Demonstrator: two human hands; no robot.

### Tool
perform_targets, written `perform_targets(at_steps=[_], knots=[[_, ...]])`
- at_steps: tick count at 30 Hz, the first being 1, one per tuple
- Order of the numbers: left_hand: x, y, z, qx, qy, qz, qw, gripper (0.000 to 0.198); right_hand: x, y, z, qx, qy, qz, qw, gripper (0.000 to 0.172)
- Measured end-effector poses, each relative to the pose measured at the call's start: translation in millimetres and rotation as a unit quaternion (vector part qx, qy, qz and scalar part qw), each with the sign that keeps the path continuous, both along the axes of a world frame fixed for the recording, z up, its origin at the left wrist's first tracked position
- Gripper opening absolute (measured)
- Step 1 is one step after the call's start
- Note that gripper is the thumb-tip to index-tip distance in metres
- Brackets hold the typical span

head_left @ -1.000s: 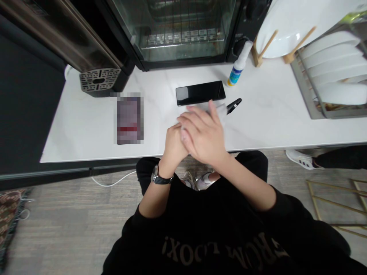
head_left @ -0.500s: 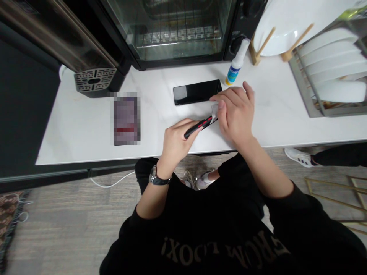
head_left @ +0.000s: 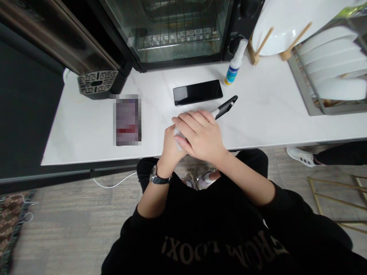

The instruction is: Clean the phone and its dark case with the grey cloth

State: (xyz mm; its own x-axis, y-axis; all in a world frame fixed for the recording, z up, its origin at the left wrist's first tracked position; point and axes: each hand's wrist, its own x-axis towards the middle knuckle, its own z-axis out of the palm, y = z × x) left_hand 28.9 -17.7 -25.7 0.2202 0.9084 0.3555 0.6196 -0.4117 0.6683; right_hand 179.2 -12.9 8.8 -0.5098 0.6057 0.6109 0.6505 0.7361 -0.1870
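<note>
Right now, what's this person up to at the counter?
A person at the white counter has both hands clasped around a slim black tool. The left hand grips it underneath; the right hand covers it, a bit of white cloth showing between them. A black phone and a spray bottle sit just beyond, untouched.

Left grip [head_left: 169, 146] covered by right grip [head_left: 200, 135] at desk [head_left: 86, 130] edge, slim black tool [head_left: 226, 106] clasped in left grip, tip jutting beyond right grip, black phone [head_left: 197, 92] laid just beyond, spray bottle [head_left: 235, 65] farther behind.
</note>
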Motion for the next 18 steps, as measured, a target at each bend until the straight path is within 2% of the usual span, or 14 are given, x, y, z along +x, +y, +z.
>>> perform_targets(at_steps=[3, 5, 7, 9, 12, 14, 16, 18], knots=[[5.8, -0.2, 16.4, 0.025, -0.024, -0.015, 0.999, 0.038, 31.9, 20.1, -1.2, -0.014, 0.006, -0.066, 0.998, 0.050], [10.2, -0.7, 25.7, 0.019, -0.047, -0.029, 0.998, 0.030, 50.5, 31.2, -0.6, -0.027, 0.016, -0.119, 0.992, 0.050], [13.3, -1.2, 30.9, 0.013, -0.062, -0.033, 0.997, 0.025, 59.9, 36.4, 0.2, -0.034, 0.029, -0.153, 0.987, 0.049], [14.2, -1.2, 31.2, 0.016, -0.065, -0.033, 0.997, 0.024, 56.4, 33.5, 0.2, -0.032, 0.047, -0.163, 0.985, 0.049], [10.9, 0.7, 22.0, 0.031, -0.050, -0.032, 0.998, 0.028, 31.5, 15.2, -0.6, -0.028, 0.066, -0.133, 0.989, 0.053], [7.0, 2.9, 10.9, 0.044, -0.028, -0.015, 0.999, 0.036, 11.4, -0.9, 1.3, -0.030, 0.054, -0.076, 0.995, 0.055], [3.2, 4.6, -0.4, 0.044, -0.008, 0.012, 0.999, 0.035, -3.1, -13.3, 7.1, -0.029, 0.026, -0.009, 0.999, 0.058], [0.7, 4.8, -7.7, 0.028, -0.004, 0.024, 0.999, 0.034, -9.3, -17.9, 16.2, -0.038, 0.008, 0.020, 0.999, 0.055]])
